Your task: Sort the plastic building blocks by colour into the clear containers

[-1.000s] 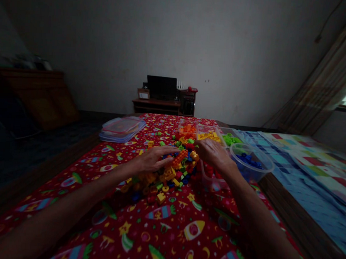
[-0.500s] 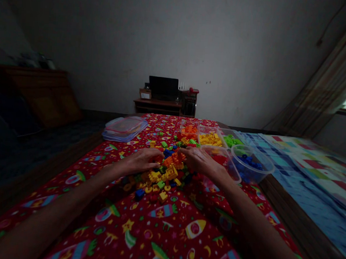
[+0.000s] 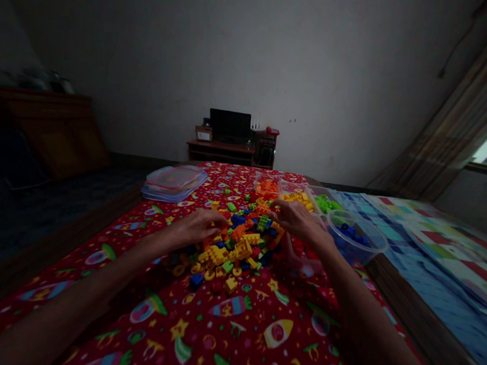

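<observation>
A mixed heap of toy building bricks [image 3: 240, 250], yellow, orange, blue, green and red, lies on the red patterned tablecloth [image 3: 251, 343]. My left hand [image 3: 200, 226] is at the heap's left side, fingers curled and thumb close to them; what they grip, if anything, is hidden. Above the heap's right side is my right hand [image 3: 294, 217], its fingers bent together near orange bricks, and their contents are too dark to make out. Just past it stand clear tubs of orange bricks [image 3: 267, 188], yellow bricks [image 3: 297, 198] and green bricks [image 3: 326, 203].
A round clear tub [image 3: 373, 245] with blue bricks [image 3: 350, 234] stands at the right, beside a tub of red bricks [image 3: 305, 251] partly behind my right arm. Stacked lids [image 3: 174, 183] lie at the far left. A bed [image 3: 412, 240] adjoins the table's right side.
My right hand has lifted from the orange bricks in the heap and moved right and slightly up, uncovering green and blue bricks. The left hand has shifted only slightly left.
</observation>
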Demonstrator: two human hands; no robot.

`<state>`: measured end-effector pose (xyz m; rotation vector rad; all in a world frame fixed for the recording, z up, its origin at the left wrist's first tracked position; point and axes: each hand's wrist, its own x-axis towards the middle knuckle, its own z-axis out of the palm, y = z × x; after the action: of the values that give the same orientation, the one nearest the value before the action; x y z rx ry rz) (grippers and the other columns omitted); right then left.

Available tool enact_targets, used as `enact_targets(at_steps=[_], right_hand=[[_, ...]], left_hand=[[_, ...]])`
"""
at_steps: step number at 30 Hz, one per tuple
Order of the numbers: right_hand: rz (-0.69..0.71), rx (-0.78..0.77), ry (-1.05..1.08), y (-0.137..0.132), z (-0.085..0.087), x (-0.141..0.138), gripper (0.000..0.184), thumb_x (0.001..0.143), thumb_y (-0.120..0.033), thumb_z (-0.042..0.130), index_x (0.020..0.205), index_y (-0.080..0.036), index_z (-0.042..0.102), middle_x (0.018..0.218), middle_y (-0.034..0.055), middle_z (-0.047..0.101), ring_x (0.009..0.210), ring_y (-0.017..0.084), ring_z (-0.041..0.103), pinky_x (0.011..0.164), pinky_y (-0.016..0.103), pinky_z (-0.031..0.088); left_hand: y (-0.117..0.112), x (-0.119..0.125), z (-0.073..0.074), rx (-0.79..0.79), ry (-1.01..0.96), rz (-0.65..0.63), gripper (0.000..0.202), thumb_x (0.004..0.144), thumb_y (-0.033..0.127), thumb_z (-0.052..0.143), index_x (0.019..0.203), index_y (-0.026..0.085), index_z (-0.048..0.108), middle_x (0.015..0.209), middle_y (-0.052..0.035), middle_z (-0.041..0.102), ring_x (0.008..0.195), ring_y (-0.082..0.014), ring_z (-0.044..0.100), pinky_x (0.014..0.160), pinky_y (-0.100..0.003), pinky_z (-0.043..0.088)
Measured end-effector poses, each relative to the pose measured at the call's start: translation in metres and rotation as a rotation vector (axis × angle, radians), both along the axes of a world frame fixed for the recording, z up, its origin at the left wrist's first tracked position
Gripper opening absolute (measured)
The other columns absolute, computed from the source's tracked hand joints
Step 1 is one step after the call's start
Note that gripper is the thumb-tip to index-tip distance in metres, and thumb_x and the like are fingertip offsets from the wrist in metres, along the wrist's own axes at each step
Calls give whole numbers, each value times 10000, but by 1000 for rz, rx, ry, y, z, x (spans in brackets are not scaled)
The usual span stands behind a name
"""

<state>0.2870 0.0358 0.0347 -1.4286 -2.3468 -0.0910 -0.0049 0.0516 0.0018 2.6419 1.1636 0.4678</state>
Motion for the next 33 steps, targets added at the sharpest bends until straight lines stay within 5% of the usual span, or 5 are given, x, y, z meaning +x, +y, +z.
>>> enact_targets(at_steps=[12, 16, 24, 33], right_hand=[[-297, -62, 170, 98, 44, -17, 315, 914, -297, 459, 937, -65, 671, 754, 135, 700, 689, 163, 638, 625, 219, 427], [-158, 32, 100, 73, 29, -27, 280, 898, -277, 472, 964, -115, 691, 837, 113, 706, 730, 155, 618, 640, 226, 409], [176, -119, 3, -1, -3, -50, 217, 855, -149, 493, 940, -159, 693, 718, 38, 651, 617, 107, 535, 565, 215, 334], [354, -182, -260, -17, -12, -73, 224, 844, -125, 496, 971, -165, 677, 865, 74, 682, 733, 123, 576, 610, 210, 345]], left_hand=[[0, -7, 4, -102, 85, 68, 443, 746, 300, 530, 1163, 186, 625, 1112, -72, 692, 973, -226, 644, 840, -279, 481], [3, -11, 2, -130, 65, 79, 435, 708, 236, 505, 1118, 211, 647, 1032, -32, 715, 897, -210, 657, 770, -251, 489], [5, -1, -1, -99, -66, 169, 363, 782, 333, 482, 1070, 220, 672, 1007, -25, 725, 892, -203, 655, 768, -251, 496], [7, 5, -7, -281, -423, 146, 441, 729, 410, 556, 1085, 167, 648, 967, -56, 726, 901, -223, 669, 800, -345, 534]])
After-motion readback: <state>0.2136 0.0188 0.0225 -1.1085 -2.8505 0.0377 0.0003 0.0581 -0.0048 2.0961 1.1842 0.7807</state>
